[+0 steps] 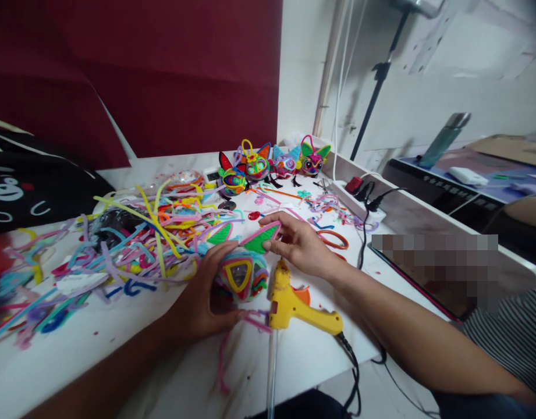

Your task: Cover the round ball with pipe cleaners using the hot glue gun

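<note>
My left hand [209, 294] is wrapped round a ball-shaped pipe-cleaner ornament [244, 276] with a yellow-edged triangle on its side. Two green ears edged in pink rise from its top. Between the thumb and fingers of my right hand [300, 241] is the right-hand green ear [259, 238]. Just below that hand, a yellow hot glue gun [300, 308] lies on the table with a clear glue stick [272, 366] sticking out towards me. Something orange [301, 295] shows behind the glue gun. Part of the ornament is hidden by my left hand.
Loose pipe cleaners [132, 256] are heaped on the left. Several finished-looking eared ornaments [285, 160] stand along the back. A power strip [357, 201] with plugs sits at the right, and the glue gun's black cord [352, 361] runs off the front edge. A tablet-like device [416, 279] leans right.
</note>
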A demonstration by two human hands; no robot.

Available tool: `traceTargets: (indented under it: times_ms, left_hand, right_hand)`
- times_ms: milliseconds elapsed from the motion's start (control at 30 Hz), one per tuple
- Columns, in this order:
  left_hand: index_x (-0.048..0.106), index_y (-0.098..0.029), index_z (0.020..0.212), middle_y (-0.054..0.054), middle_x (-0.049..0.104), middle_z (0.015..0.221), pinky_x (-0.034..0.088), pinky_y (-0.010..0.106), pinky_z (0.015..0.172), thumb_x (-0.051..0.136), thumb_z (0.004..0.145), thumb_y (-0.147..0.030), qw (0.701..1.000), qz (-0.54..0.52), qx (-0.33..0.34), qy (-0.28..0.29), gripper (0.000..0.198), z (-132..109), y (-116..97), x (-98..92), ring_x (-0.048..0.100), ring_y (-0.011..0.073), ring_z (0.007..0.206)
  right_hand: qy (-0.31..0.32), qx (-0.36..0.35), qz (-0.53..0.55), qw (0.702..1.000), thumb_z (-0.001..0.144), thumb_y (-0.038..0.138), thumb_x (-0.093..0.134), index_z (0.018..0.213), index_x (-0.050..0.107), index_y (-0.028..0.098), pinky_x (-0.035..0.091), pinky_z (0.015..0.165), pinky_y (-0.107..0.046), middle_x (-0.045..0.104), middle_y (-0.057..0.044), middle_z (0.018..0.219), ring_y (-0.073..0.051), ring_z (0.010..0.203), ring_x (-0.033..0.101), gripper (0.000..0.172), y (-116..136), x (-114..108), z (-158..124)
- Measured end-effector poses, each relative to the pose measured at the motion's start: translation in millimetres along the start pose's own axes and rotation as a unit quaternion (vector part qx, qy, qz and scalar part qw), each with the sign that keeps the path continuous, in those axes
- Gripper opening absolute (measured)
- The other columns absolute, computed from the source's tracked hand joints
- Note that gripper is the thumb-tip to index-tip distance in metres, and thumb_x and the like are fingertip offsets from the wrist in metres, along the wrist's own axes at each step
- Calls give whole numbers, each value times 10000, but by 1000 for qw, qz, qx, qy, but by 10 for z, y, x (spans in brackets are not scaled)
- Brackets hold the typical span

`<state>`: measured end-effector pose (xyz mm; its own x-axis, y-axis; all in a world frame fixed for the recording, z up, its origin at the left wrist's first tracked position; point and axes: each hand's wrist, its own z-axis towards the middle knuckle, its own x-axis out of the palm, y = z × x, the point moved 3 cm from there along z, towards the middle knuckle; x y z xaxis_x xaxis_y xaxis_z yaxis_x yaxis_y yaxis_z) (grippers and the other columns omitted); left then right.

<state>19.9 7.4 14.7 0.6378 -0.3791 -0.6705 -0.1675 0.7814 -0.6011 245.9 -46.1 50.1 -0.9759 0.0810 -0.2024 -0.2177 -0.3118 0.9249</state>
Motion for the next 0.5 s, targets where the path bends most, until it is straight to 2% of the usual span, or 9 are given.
traceTargets:
  times_ms: [133,300,500]
  left_hand:
    - [331,-354,1530,94,426,1550,357,618,1167,647,836,-568,999,-39,-26,-2,792,-21,-17,0,461,417,1381]
    - [352,-347,1517,115,451,1516,427,568,1131,702,817,-546,996,-70,-60,-13,807,-10,-30,9,510,396,1333]
    - [392,-330,1486,86,489,1486,465,522,1106,671,839,-567,996,-65,-55,-38,744,2,-49,27,530,374,1317]
  right_hand:
    - [-5,2,-13,1000,849,234,677,1177,571,208,456,672,-290,627,16,820,-156,744,626,345,-6,-5,-11]
    - [-5,0,-24,1000,862,234,670,1191,571,216,442,651,-282,613,22,805,-153,729,609,345,-11,-3,-23]
    - [-10,-1,-36,999,870,264,678,1188,581,215,396,605,-271,565,29,787,-138,681,538,336,2,5,-31]
